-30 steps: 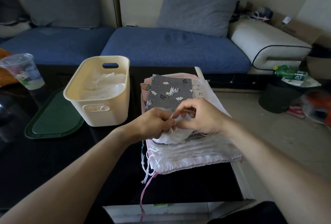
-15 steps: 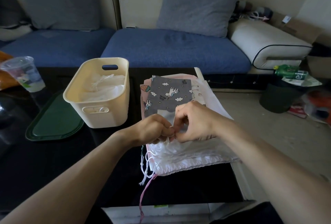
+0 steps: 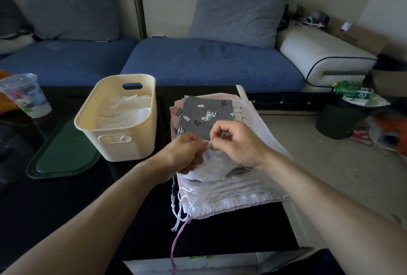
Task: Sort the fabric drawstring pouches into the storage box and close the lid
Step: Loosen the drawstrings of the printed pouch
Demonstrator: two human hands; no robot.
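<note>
Pinching a thin white drawstring (image 3: 208,142) between them, left hand (image 3: 187,153) and right hand (image 3: 234,142) meet over a small white pouch (image 3: 212,168), fingers curled, left also gripping its fabric. Pouch sits atop pouch stack (image 3: 220,116) on dark table (image 3: 88,197). Cream storage box (image 3: 116,120) just left of stack, white pouches inside. Green lid (image 3: 61,155) flat, left of box.

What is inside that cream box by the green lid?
The cream box holds white drawstring pouches, with a cord loop lying on top. How many there are, and whatever is below them, is hidden by the top pouches and the box walls.
</note>
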